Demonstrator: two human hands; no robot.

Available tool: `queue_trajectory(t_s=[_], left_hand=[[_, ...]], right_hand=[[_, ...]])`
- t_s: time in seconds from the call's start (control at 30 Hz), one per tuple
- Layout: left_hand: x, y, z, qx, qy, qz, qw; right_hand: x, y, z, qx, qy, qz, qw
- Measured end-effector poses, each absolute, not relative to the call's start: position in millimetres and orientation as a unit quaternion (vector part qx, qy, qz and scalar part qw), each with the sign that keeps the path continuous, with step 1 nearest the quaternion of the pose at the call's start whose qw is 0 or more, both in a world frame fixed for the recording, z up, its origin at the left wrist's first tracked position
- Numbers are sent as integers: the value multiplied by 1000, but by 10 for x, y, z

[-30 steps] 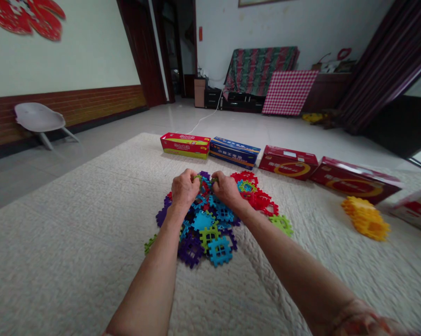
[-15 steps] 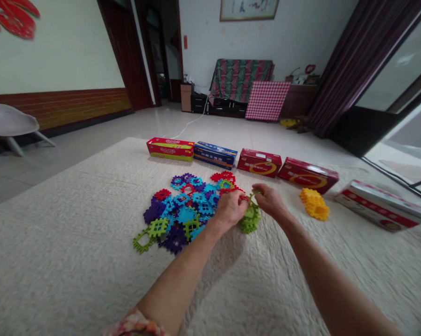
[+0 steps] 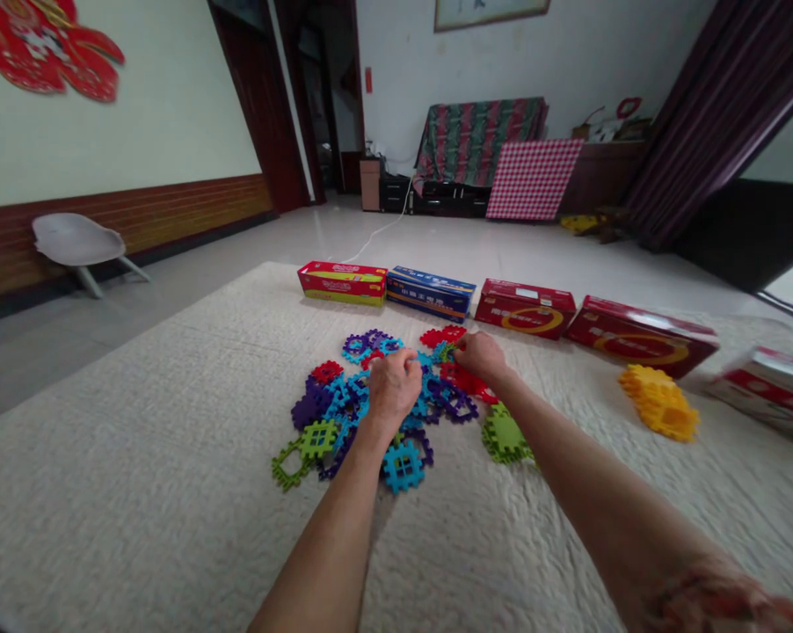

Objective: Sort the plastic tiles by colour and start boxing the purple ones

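A heap of toothed plastic building pieces in blue, purple, red and green lies on the light mat, including a blue window-shaped piece (image 3: 403, 466) at its front. My left hand (image 3: 395, 387) is over the middle of the heap with its fingers curled together; what they hold, if anything, is hidden. My right hand (image 3: 483, 356) reaches the heap's far right side, its fingertips closed at the edge of a green building piece (image 3: 445, 352). Just below the right hand are red pieces (image 3: 462, 378). A stack of green pieces (image 3: 504, 435) lies beside the right forearm, which partly covers it.
Yellow pieces (image 3: 658, 403) are stacked on the right. Behind the heap stand a red-yellow box (image 3: 344, 284), a blue box (image 3: 431, 293) and two dark red boxes (image 3: 525, 308). A white-red box (image 3: 775, 391) stands at far right, a pale chair (image 3: 80, 242) at far left.
The view has turned and tilted slightly. My left hand has moved left from the red pieces onto the heap's middle. My right hand has left the green stack and reached the heap's far right side.
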State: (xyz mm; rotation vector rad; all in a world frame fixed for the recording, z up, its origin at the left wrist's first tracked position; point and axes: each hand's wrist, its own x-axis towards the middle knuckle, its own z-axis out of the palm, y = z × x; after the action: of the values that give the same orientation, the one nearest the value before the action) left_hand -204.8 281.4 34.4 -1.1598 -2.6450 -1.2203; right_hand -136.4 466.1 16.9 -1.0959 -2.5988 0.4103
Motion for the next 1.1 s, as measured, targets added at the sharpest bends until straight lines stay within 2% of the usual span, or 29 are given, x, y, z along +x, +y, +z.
queue_trajectory(t_s=[0.13, 0.3, 0.53, 0.63, 0.7, 0.77, 0.9, 1.1], left_hand=[[-1993, 2870, 351, -385, -829, -405, 2], [-2153, 2690, 476, -346, -837, -425, 2], [-2429, 1861, 454, -302, -875, -378, 20], [-2438, 1474, 377, -315, -878, -361, 11], [-2423, 1273, 309, -341, -875, -343, 13], [-2394, 1131, 230, -377, -868, -321, 26], [-2286, 1009, 60, -416, -856, -302, 42], [-2107, 999, -95, -363, -897, -248, 48]], right_hand=[[-1358, 4686, 241, -397, -891, 131, 176], [-993, 4709, 401, -413, -857, 132, 277], [-265, 4492, 295, -438, -853, 135, 250], [-322, 4080, 269, -388, -861, 140, 297], [-473, 3724, 288, -287, -881, 192, 324], [-646, 3374, 317, -195, -907, 258, 271], [-898, 2918, 332, -204, -931, 256, 159], [-1040, 2830, 218, -265, -930, 217, 130]])
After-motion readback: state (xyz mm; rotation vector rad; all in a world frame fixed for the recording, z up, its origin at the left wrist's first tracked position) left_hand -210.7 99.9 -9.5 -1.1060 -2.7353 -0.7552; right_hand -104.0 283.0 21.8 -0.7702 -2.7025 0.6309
